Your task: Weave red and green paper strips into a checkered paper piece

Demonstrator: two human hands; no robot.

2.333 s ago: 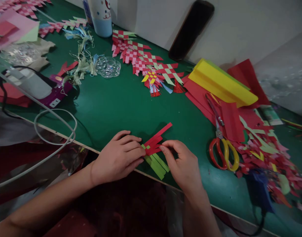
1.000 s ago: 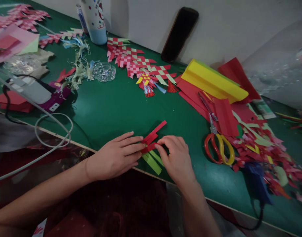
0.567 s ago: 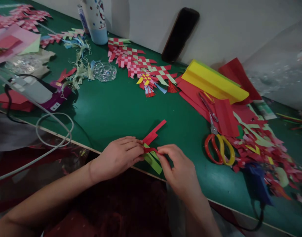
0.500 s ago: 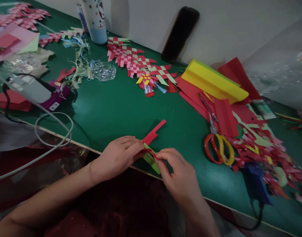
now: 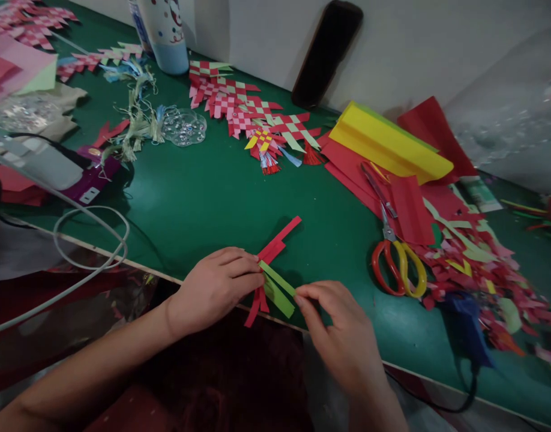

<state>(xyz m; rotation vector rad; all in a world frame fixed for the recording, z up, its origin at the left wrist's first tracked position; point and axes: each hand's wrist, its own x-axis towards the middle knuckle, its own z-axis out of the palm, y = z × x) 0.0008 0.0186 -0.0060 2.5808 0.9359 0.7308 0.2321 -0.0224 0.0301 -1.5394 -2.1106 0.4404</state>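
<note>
Green-topped worktable point(image 5: 212, 180) runs along a white wall point(image 5: 415, 48), littered with paper scraps point(image 5: 464, 270), and near its front edge a small bundle of paper strips point(image 5: 269, 279) lies crossed, red with green. The left hand point(image 5: 215, 291) has its fingers together, pressed on the crossing and pinning it to the table. The right hand point(image 5: 338, 327) sits just beside the bundle, its fingertips point(image 5: 298, 298) at the end of a green strip point(image 5: 280, 279); whether they actually grip it, I can't tell from here. Two red strips point(image 5: 280, 237) point away to the upper right, with their lower ends aimed back toward the table edge, and that line is the bundle's long axis. The green ones slant down to the right. It looks light and thin, easily creased and apt to slide apart, so the crossing seems the place to hold it. Further off, red-and-yellow scissors point(image 5: 395, 270) rest by the scraps, and woven paper pieces point(image 5: 239, 108) lie beyond.
</note>
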